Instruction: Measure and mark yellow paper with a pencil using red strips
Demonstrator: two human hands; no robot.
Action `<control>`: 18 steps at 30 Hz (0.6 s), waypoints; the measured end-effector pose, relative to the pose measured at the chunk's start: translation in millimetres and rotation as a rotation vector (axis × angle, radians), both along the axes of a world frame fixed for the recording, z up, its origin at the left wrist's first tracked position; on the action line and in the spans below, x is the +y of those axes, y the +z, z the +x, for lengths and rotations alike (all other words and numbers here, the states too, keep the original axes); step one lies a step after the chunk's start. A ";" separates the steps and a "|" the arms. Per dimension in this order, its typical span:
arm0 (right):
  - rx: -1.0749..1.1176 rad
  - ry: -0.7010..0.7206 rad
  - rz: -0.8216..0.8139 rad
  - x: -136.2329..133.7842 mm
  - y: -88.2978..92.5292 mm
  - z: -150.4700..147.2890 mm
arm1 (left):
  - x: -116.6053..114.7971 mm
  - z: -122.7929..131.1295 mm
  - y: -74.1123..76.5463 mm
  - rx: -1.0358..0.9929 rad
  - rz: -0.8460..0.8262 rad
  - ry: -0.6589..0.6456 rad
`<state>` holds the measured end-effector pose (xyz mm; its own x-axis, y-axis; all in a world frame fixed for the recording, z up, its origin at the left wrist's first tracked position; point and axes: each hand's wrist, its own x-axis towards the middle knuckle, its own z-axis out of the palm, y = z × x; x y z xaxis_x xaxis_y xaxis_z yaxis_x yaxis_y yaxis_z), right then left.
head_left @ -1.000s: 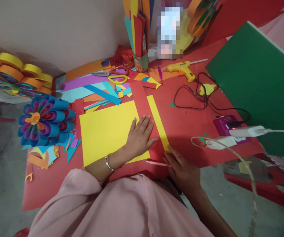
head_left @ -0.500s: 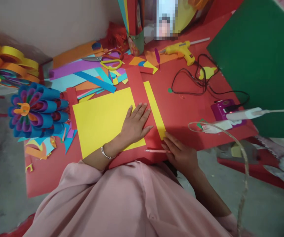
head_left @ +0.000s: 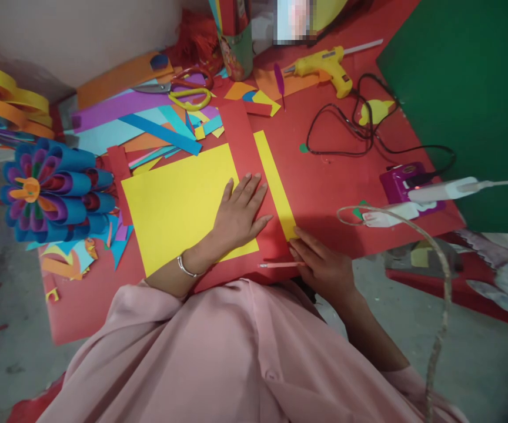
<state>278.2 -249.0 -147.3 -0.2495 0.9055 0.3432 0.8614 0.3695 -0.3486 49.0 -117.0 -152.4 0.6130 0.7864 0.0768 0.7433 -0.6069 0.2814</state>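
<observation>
A yellow paper sheet (head_left: 174,205) lies on the red-covered table, with a red paper strip (head_left: 243,132) across its right part. A narrow band of yellow paper (head_left: 276,185) shows on the strip's other side; whether it joins the sheet is hidden. My left hand (head_left: 239,217) rests flat, fingers spread, over the red strip and the yellow sheet. At the lower end of the yellow band, my right hand (head_left: 322,264) is curled around a pink pencil (head_left: 278,265), its eraser end pointing left. The index fingertip touches the band's corner.
Paper scraps (head_left: 161,138) and scissors (head_left: 187,91) lie at the back left. A blue paper-loop flower (head_left: 55,191) stands left. Behind are a cup (head_left: 239,56) and a yellow glue gun (head_left: 324,67). Its black cord (head_left: 337,153) reaches a purple power socket (head_left: 399,182) with white plugs.
The camera view has shifted slightly, so the table's back items sit higher in the picture. Both hands keep their places on the paper, and the pencil stays in my right hand.
</observation>
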 end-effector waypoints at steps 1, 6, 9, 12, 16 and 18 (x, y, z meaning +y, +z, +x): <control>0.000 0.000 0.003 0.2 0.1 -0.1 | 0.1 0.0 0.1 0.001 -0.002 0.000; -0.002 0.005 0.011 0.5 0.2 -0.7 | 0.3 -0.2 -0.2 0.016 0.013 -0.007; -0.002 -0.006 -0.007 -0.1 0.2 -1.0 | 0.0 0.1 -0.3 0.010 0.013 -0.002; -0.012 -0.015 -0.039 -1.2 -0.5 -1.1 | -0.3 0.6 0.2 0.004 -0.001 0.008; -0.011 -0.016 -0.028 -2.8 -2.8 -0.4 | -0.3 0.9 0.6 0.003 -0.002 0.007; -0.008 -0.015 -0.038 -3.5 -3.6 -0.1 | -0.1 0.8 0.7 0.003 -0.007 0.006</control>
<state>278.1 -252.5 -150.9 -0.2385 0.9214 0.3067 0.8694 0.3433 -0.3554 49.8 -117.1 -151.7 0.6082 0.7907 0.0697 0.7480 -0.6002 0.2833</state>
